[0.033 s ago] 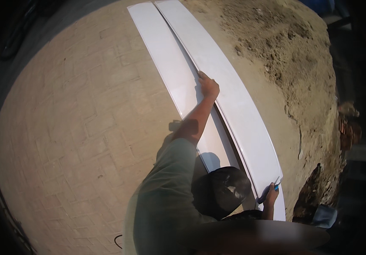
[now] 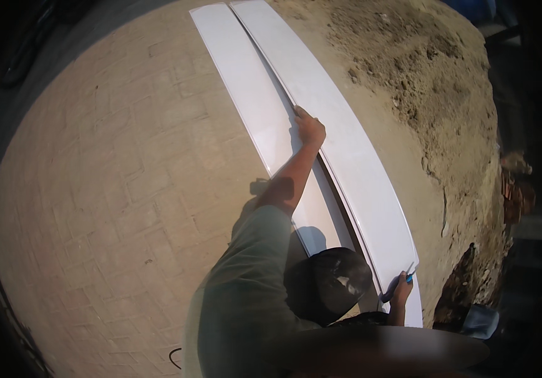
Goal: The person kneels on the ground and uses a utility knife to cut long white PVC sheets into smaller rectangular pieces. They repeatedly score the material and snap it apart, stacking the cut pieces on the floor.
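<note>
Two long white panels lie side by side, running from the far edge down toward me. The right white panel (image 2: 346, 126) overlaps or leans near the left white panel (image 2: 239, 75), with a dark gap between them. My left hand (image 2: 310, 129) is closed on the inner edge of the right panel, partway along it. Close to the near end of that same panel, my right hand (image 2: 402, 288) is closed round a small blue-handled tool (image 2: 409, 277) with a thin pale tip; its exact kind is too small to tell. The tip is over the panel's surface.
Brick paving (image 2: 126, 157) spreads to the left. Loose earth (image 2: 403, 57) is heaped at the far right, beside a dark hollow. My dark-clothed knee (image 2: 327, 280) is bent over the near end of the left panel. A translucent container (image 2: 480, 321) stands at lower right.
</note>
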Motion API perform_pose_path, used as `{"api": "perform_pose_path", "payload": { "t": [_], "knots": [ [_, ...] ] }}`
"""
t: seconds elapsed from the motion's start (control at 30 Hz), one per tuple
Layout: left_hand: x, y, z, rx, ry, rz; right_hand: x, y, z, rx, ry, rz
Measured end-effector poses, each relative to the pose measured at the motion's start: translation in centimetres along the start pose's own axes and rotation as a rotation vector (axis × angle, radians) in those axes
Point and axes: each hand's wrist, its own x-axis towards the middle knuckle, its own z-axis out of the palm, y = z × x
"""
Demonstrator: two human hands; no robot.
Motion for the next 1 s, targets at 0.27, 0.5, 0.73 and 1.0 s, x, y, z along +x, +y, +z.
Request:
{"api": "perform_pose_path", "payload": {
  "t": [0.27,0.5,0.73,1.0],
  "knots": [
    [1.5,-0.9,1.2,0.008,0.013,0.001,-0.3,-1.2,0.3,0.004,-0.06,0.014],
    [1.3,-0.5,0.7,0.02,-0.019,-0.035,1.1,-1.2,-0.3,-0.043,-0.178,0.007],
    [1.8,-0.6,0.3,0.02,-0.009,-0.015,1.4,-0.5,-0.4,-0.033,-0.151,0.035],
    [1.8,-0.7,0.8,0.237,-0.061,-0.012,0.6,-2.7,-0.6,-0.193,-0.035,0.017]
  ]
}}
